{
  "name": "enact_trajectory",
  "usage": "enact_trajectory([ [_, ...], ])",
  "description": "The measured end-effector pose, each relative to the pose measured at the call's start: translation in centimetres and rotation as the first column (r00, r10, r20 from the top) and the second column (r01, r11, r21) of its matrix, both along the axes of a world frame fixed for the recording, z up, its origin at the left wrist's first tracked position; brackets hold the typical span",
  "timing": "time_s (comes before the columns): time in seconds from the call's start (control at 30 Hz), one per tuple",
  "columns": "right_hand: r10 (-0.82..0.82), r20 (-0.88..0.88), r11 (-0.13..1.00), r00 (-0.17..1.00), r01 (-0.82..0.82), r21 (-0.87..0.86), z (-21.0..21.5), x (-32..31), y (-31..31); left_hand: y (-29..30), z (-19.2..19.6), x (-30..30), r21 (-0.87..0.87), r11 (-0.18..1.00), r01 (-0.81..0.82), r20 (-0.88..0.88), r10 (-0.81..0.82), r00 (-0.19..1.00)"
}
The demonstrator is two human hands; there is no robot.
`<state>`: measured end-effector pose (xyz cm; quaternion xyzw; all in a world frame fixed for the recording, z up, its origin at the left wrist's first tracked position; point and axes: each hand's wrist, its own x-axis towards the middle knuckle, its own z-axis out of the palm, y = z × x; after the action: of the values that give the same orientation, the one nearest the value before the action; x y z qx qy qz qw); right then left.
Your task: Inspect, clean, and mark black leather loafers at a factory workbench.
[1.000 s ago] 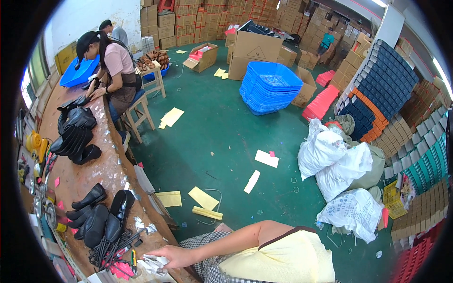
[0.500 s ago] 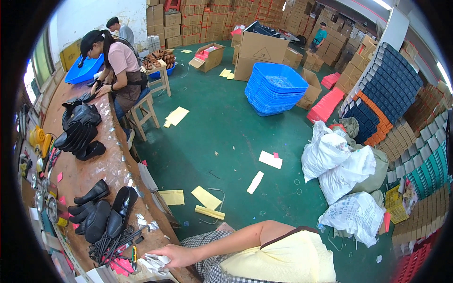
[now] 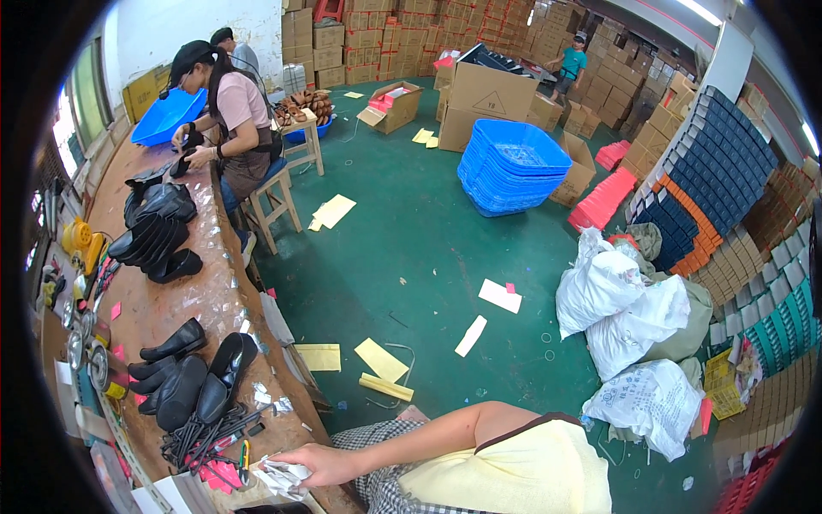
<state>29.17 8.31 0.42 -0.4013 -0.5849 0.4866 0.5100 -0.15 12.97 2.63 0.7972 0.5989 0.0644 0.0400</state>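
Observation:
My right hand [image 3: 315, 463] is closed around a crumpled piece of white paper [image 3: 282, 476] at the near edge of the workbench [image 3: 201, 300]. Just beside it lie a yellow-and-black cutter knife [image 3: 244, 458], pink paper scraps [image 3: 220, 476] and a heap of thin black straps [image 3: 201, 439]. Several black shoes [image 3: 180, 394] rest behind the straps. Below my hand, a black object [image 3: 274, 508] is mostly cut off by the lower edge. My left hand is out of view.
Farther along the bench are more black shoes [image 3: 158, 227] and a co-worker [image 3: 235, 116] handling a dark shoe. Stacked blue baskets [image 3: 514, 167], white sacks [image 3: 642, 317] and cardboard boxes [image 3: 486, 94] stand on the green floor. Yellow paper sheets [image 3: 381, 360] lie near the bench.
The view has shifted slightly, so the room sits farther right. My right hand keeps its hold on the paper. The co-worker's hands have lifted a dark shoe off the bench.

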Motion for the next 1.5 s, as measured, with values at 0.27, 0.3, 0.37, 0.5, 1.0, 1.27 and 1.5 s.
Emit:
enact_trajectory([
  [0.27, -0.013, 0.004, 1.000, 1.000, 0.013, 0.012, 0.4, 0.4, -0.6, 0.6, -1.9, -0.6, 0.092, 0.991, -0.101, -0.360, 0.128, 0.924],
  [0.3, -0.025, 0.006, 1.000, 1.000, 0.025, 0.018, 0.5, 0.4, -0.7, 1.0, -2.0, -0.9, 0.047, 0.992, -0.114, -0.278, 0.122, 0.953],
  [0.37, -0.044, 0.017, 0.999, 0.999, 0.044, 0.012, 0.6, 0.5, -1.1, 1.4, -2.5, -1.3, -0.002, 0.994, -0.111, -0.188, 0.109, 0.976],
  [0.5, 0.008, -0.031, 1.000, 0.999, -0.007, 0.015, 0.6, -1.0, -0.7, 0.3, -0.4, -2.2, -0.148, 0.962, -0.230, -0.013, 0.231, 0.973],
  [1.0, 0.022, 0.921, 0.729, 0.389, -0.637, 0.252, -0.9, -12.8, 8.9, 0.6, -2.5, -2.4, -0.198, 0.887, -0.416, 0.141, 0.446, 0.884],
  [1.27, 0.417, 0.769, 0.521, 0.484, -0.821, 0.235, -0.7, -13.2, 12.4, -0.3, -2.6, -4.0, -0.343, 0.839, -0.422, 0.178, 0.500, 0.848],
  [1.5, 0.362, 0.773, 0.774, 0.521, -0.630, 0.062, -4.7, -17.1, 15.5, 0.9, -1.7, -2.4, -0.342, 0.849, -0.403, 0.182, 0.481, 0.858],
])
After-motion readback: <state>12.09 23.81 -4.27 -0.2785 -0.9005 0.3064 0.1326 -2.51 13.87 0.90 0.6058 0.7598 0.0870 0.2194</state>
